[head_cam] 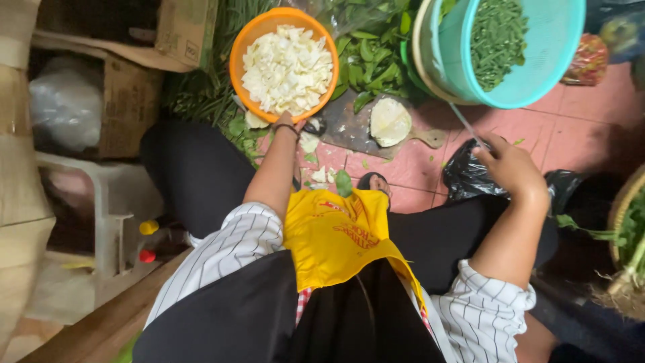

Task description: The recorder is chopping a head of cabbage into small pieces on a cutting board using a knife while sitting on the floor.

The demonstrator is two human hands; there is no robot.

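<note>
Head view shows us our left hand gripping the near rim of the orange bowl of chopped cabbage on the floor. Our right hand closes around a knife, beside the teal basket of cut greens; between them a cabbage half lies on the cutting board.

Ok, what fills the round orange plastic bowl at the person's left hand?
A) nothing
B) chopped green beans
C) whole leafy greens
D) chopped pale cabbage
D: the round orange plastic bowl, gripped at its near rim by the left hand, is heaped with chopped pale cabbage pieces.
</note>
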